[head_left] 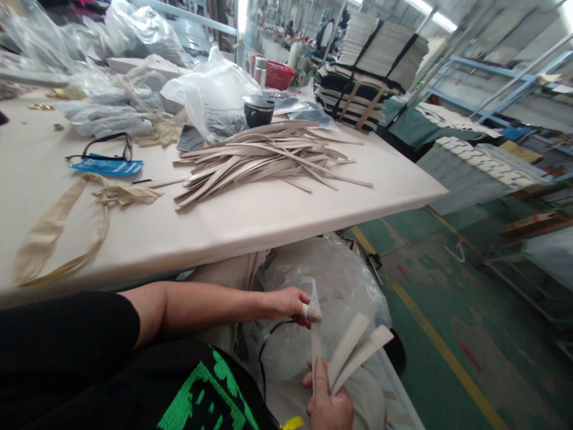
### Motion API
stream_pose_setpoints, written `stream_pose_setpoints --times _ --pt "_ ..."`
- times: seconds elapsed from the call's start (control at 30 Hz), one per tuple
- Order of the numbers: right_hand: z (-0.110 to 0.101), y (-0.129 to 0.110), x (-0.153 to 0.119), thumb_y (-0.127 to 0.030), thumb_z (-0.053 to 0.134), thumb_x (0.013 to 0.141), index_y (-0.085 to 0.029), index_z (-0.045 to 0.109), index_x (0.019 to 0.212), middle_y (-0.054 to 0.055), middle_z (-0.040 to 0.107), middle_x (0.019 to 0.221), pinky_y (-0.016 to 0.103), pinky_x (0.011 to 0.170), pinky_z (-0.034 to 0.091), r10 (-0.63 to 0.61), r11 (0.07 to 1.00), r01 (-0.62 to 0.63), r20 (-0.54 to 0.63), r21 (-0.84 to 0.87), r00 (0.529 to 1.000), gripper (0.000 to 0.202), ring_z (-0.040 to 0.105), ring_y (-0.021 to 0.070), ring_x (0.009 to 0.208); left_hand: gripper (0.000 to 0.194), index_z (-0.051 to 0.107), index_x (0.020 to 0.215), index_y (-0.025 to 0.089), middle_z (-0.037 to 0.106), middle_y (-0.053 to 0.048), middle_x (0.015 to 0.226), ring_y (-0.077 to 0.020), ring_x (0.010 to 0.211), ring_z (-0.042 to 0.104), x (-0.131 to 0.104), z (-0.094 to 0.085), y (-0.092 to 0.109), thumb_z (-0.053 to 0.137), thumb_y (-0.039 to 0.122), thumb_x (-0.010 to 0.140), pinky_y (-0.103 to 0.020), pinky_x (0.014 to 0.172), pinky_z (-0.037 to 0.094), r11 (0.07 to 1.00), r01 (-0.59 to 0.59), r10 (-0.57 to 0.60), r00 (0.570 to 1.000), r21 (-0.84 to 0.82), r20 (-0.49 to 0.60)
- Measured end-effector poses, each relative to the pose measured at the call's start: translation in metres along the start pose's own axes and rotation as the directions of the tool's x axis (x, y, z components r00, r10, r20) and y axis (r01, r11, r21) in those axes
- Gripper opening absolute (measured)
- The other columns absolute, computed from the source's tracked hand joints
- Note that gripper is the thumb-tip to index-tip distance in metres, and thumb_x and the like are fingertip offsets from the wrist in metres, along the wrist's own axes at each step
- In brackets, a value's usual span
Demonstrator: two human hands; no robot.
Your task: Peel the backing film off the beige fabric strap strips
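Observation:
My left hand (293,306), with a pale wrap on a finger, pinches the upper part of a beige fabric strip (316,343) over my lap. Lower down, my right hand (329,397) is closed around that strip and a couple more beige strips (351,343) that fan out to the right. Below both hands lies clear plastic with beige material (286,370). On the table beyond my hands rests a loose pile of similar long beige strips (259,158).
The pale table (394,170) has its front edge just beyond my arms. On it are eyeglasses (107,149), a blue packet (105,166), a dark mug (258,111), a white plastic bag (210,95) and a strapped fabric stack (371,65). Green floor (439,298) lies right.

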State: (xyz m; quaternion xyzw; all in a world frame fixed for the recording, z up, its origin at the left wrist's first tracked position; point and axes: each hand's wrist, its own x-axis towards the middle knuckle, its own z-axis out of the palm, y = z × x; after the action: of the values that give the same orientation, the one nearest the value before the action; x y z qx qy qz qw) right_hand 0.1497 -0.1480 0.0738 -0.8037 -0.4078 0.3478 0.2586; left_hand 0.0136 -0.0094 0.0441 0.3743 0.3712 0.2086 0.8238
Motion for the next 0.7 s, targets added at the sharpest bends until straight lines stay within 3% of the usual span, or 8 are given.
stream_pose_setpoints --times 0.23,0.37,0.43,0.6,0.7 --pt "-0.002 -0.017 0.012 -0.067 0.042 0.077 -0.02 0.062 0.062 -0.002 0.05 0.037 0.026 0.045 0.035 -0.025 0.999 0.025 0.016 -0.026 1.0 0.053 0.046 0.0151 0.035 0.057 0.066 0.075 0.012 0.062 -0.003 0.065 -0.0104 0.059 0.055 -0.002 0.001 0.003 0.081 0.054 0.04 -0.025 0.063 0.042 0.992 0.08 -0.079 0.997 -0.097 0.011" --pt "-0.002 -0.021 0.017 -0.064 0.043 0.079 -0.02 0.061 0.061 -0.002 0.049 0.036 0.026 0.046 0.036 -0.048 0.999 0.048 0.016 -0.017 0.999 0.05 0.046 0.0146 0.035 0.052 0.067 0.075 0.011 0.061 -0.001 0.068 -0.0089 0.062 0.053 -0.006 0.0 0.01 0.08 0.052 0.045 -0.024 0.066 0.042 0.994 -0.101 0.097 0.992 -0.045 -0.079" --pt "-0.001 -0.018 0.019 -0.065 0.044 0.078 -0.02 0.061 0.062 -0.003 0.047 0.035 0.026 0.044 0.035 -0.044 0.999 0.043 0.037 0.015 0.998 0.051 0.044 0.0144 0.034 0.051 0.067 0.074 0.01 0.061 -0.001 0.068 -0.0085 0.062 0.053 -0.007 0.001 0.011 0.08 0.051 0.046 -0.024 0.068 0.043 0.991 -0.129 0.125 0.988 -0.035 -0.095" --pt "0.0 -0.018 0.019 -0.065 0.043 0.078 -0.021 0.061 0.059 -0.002 0.045 0.034 0.027 0.046 0.036 -0.056 0.998 0.057 0.044 -0.022 0.997 0.051 0.046 0.016 0.036 0.06 0.066 0.077 0.01 0.061 -0.003 0.066 -0.0105 0.059 0.055 -0.004 0.003 0.006 0.082 0.053 0.039 -0.026 0.065 0.044 0.988 0.041 -0.05 0.997 -0.151 -0.057" --pt "-0.002 -0.023 0.02 -0.063 0.042 0.079 -0.021 0.061 0.059 -0.001 0.05 0.037 0.028 0.05 0.037 -0.074 0.995 0.074 0.005 -0.064 0.997 0.05 0.049 0.0164 0.038 0.06 0.066 0.076 0.01 0.062 -0.004 0.065 -0.0094 0.055 0.054 -0.001 0.003 0.002 0.083 0.052 0.036 -0.025 0.062 0.043 0.982 0.07 -0.076 0.997 -0.174 -0.028"
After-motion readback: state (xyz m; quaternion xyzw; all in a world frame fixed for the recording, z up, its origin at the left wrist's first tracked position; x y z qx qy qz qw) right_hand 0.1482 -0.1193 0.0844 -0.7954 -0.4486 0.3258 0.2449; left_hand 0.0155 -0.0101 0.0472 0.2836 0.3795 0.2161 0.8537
